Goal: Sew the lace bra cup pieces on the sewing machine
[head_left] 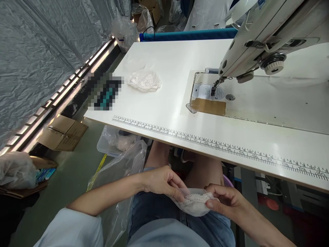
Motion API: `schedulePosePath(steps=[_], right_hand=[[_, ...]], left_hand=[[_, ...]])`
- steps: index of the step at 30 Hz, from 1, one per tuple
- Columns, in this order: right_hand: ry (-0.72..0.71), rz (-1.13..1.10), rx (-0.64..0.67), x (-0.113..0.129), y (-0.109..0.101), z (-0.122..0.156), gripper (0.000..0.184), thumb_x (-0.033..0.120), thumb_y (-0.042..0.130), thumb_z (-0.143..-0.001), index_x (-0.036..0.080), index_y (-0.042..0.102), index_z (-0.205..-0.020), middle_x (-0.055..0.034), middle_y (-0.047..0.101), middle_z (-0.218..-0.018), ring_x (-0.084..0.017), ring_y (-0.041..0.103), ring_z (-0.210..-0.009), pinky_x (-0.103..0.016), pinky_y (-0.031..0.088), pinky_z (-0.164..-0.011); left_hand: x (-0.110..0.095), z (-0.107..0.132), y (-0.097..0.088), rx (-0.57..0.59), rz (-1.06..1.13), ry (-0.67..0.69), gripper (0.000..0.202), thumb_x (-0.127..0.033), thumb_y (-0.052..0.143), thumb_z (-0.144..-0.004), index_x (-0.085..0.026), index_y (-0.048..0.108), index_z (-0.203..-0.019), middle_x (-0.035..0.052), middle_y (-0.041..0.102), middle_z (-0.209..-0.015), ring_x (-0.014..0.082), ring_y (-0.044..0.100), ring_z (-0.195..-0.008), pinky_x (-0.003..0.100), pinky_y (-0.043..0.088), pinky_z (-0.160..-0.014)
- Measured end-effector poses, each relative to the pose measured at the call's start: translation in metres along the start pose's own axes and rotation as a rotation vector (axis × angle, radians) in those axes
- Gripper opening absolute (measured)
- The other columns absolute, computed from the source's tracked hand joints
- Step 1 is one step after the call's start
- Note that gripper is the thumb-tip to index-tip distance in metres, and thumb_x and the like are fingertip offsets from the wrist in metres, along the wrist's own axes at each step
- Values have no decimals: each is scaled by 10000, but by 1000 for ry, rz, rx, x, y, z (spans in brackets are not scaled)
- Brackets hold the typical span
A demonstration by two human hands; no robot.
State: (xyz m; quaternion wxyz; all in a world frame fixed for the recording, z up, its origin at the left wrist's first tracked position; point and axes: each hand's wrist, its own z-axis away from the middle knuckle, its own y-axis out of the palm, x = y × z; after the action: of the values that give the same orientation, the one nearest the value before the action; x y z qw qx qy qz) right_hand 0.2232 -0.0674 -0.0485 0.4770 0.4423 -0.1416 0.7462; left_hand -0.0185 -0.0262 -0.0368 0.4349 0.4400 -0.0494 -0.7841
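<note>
The left hand [160, 181] pinches the near-left edge of a small white lace-trimmed fabric piece [195, 203], thumb and fingers pressed together on it, while the right hand [223, 200] pinches the opposite end, its fingers curled over the lace border. The piece hangs between the two hands above the person's lap, its long axis running from about nine o'clock to three o'clock, so each hand sits at one end and neither is clearly nearer. At twelve o'clock from the hands, above the lap, runs the front edge of the white bench [167, 106] with its printed ruler [218, 144]. Further out at one o'clock stands the sewing machine [259, 37], its presser foot [213, 90] over the needle plate. At eleven o'clock a heap of white lace pieces [144, 81] lies on the bench, well apart from the hands. A clear plastic bag [120, 164] hangs at nine o'clock beside the left forearm.
</note>
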Motion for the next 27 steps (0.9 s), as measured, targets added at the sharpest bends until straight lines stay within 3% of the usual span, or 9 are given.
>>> schedulePosePath(steps=[8,21,24,27], right_hand=[[-4,-30,-3,2,1,-1,289,467,683,-744,179,676,-762,-29,646,-742,-176,574,-731,-265,448,-681],[-42,-98,23,-7,0,-1,271,431,656,-789,162,639,-796,-21,625,-780,-154,559,-754,-255,433,-692],[-61,-97,43,-8,1,-1,266,410,656,-795,190,576,-922,-26,628,-843,-157,558,-784,-264,437,-711],[-131,4,-47,-10,3,0,313,404,657,-792,221,521,-1006,-26,608,-874,-164,548,-800,-267,441,-707]], left_hand=[[3,-2,-1,-5,65,-43,499,-438,831,-512,-160,728,-914,-4,700,-724,101,630,-674,226,510,-761],[3,-1,-3,-14,36,-45,473,-413,817,-554,-143,724,-931,30,709,-776,138,653,-724,298,511,-830],[4,-1,-3,-24,49,-41,457,-397,820,-557,-143,725,-925,30,709,-775,129,647,-711,284,511,-809],[5,-1,-3,-63,55,-27,448,-386,821,-556,-132,727,-913,38,708,-770,124,639,-696,274,507,-783]])
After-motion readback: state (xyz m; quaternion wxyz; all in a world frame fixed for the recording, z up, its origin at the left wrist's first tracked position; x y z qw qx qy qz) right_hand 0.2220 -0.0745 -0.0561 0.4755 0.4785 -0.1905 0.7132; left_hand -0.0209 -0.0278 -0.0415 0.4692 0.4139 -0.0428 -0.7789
